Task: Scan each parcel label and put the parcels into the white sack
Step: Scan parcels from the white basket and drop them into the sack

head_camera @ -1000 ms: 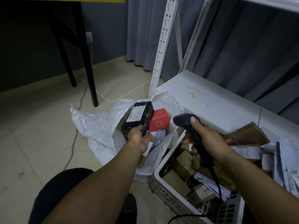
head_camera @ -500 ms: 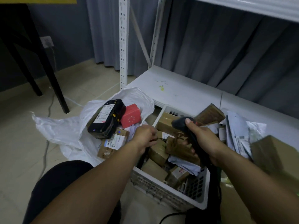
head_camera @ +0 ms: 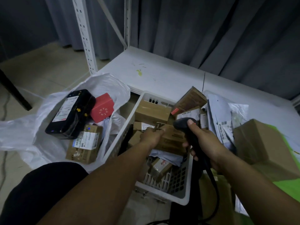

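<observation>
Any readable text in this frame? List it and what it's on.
"TOYOU" over "IN", roughly: red box in the white sack.
Black parcel label: too small.
Brown box label: blurred.
Grey mailers labels: barcodes, text unreadable.

Glossy plastic white sack [head_camera: 24, 132], matt cardboard parcels [head_camera: 152, 112].

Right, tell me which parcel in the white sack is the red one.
The small red box with white lettering, at the far side of the white sack, against the black parcel. The third one showing is a brown cardboard box.
</observation>
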